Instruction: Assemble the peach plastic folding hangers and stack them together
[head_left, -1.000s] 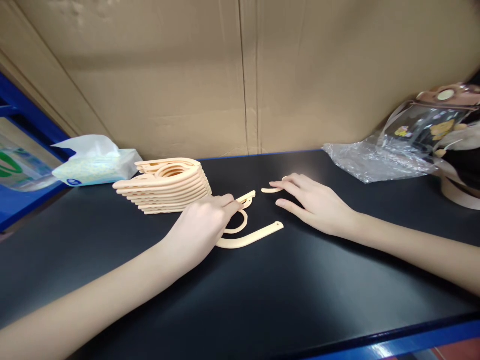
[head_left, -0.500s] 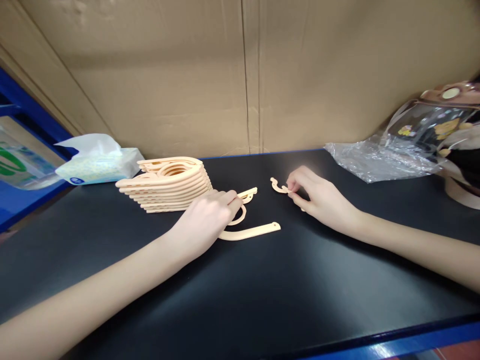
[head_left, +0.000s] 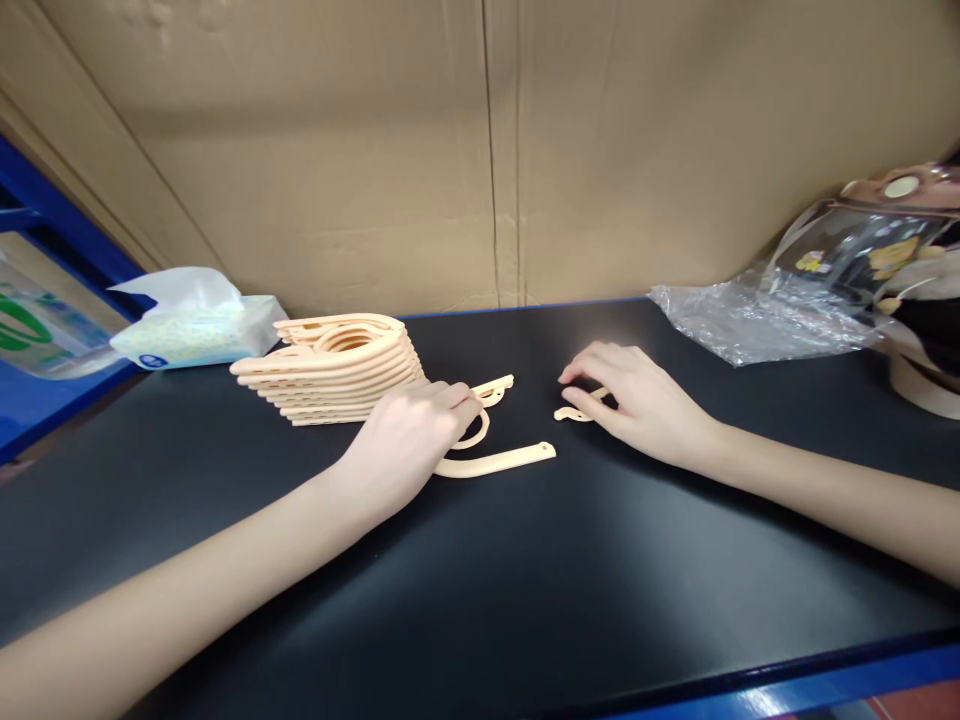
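My left hand (head_left: 420,425) is closed, its fingertips pinching a cream plastic hanger (head_left: 499,461). A long curved arm with a hole at its end, a ring and a short slotted end stick out past the fingers; the rest is hidden by the hand. To the right, my right hand (head_left: 630,400) hovers low with thumb and fingers apart. Under its thumb lies a small cream curved hook (head_left: 571,414), partly covered by the hand. A neat stack of matching cream hangers (head_left: 337,370) stands on the black table just behind my left hand.
At the back left is a tissue pack (head_left: 202,330) with a tissue sticking out. A crumpled clear plastic bag (head_left: 765,315) lies at the back right, by a transparent bag (head_left: 847,245) with brown trim. A cardboard wall (head_left: 360,150) closes off the table's (head_left: 480,600) far side.
My right hand has let go of the small hook, and its fingers have spread. The hook now lies turned and nearer to me. My left hand has shifted very slightly left with the hanger.
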